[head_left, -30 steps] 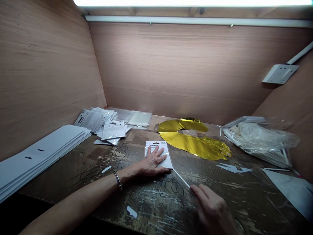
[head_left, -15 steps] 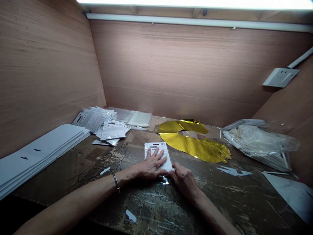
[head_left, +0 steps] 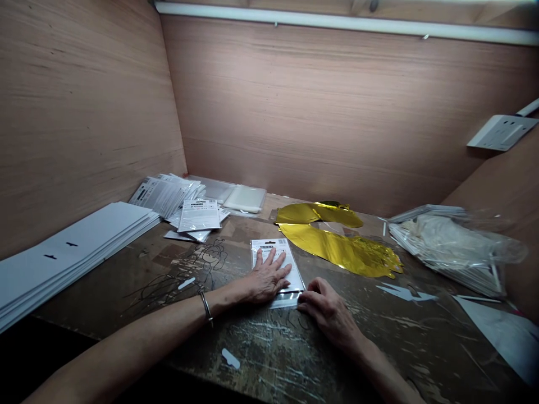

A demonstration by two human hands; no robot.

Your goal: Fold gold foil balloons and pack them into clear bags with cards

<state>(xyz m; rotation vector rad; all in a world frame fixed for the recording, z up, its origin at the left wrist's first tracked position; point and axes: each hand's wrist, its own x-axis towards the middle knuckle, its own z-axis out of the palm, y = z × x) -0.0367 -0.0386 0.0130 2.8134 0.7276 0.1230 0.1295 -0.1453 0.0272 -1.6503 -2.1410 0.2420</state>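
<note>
A white printed card in a clear plastic bag (head_left: pixel 295 265) lies on the worn dark table, its hanger slot at the far end. My left hand (head_left: pixel 266 278) rests flat on it with the fingers spread. From the near end a clear flap (head_left: pixel 285 301) sticks out over the wood. At the flap's right corner, my right hand (head_left: pixel 322 303) pinches with curled fingers; the fingertips are partly hidden. Just beyond the bag, a shiny gold foil balloon (head_left: pixel 337 246) lies flat in a curved shape.
Left stand long white card sheets (head_left: pixel 80 247) and a heap of bagged cards (head_left: pixel 199 215). Clear bags (head_left: pixel 245 198) lie at the back. A plastic-wrapped stack (head_left: pixel 450 247) sits at right. White paper scraps (head_left: pixel 231 358) and thin dark threads (head_left: pixel 210 252) lie about.
The flap at the bag's near end now lies flatter and wider in view. My right hand has shifted slightly right and nearer, while my left hand stays on the bag. The camera view has tilted.
</note>
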